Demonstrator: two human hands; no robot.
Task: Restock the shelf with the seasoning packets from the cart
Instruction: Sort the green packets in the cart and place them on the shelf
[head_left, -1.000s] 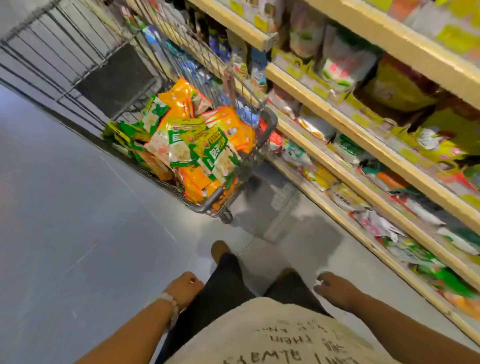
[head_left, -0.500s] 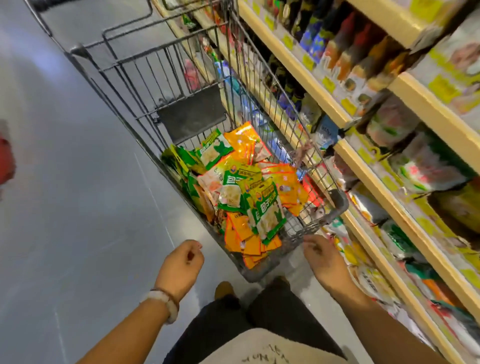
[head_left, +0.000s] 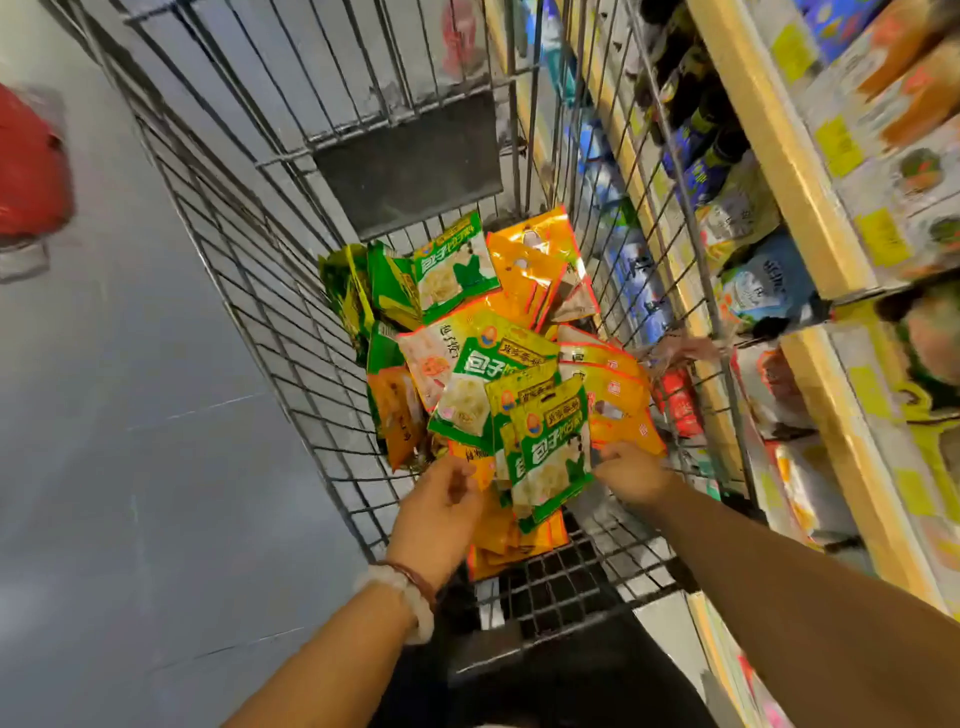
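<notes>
Head view: pickup step; both hands in the cart (head_left: 249, 291); right hand (head_left: 631, 470) grip pinches a green seasoning packet (head_left: 553, 452) on the pile, left hand (head_left: 439, 512) loose, empty beside it; next, lift toward shelf (head_left: 810, 364).

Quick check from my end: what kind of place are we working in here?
Most likely a grocery store aisle. A wire shopping cart holds a pile of seasoning packets, and beside it run wooden shelves stocked with packaged goods and yellow price tags.
</notes>
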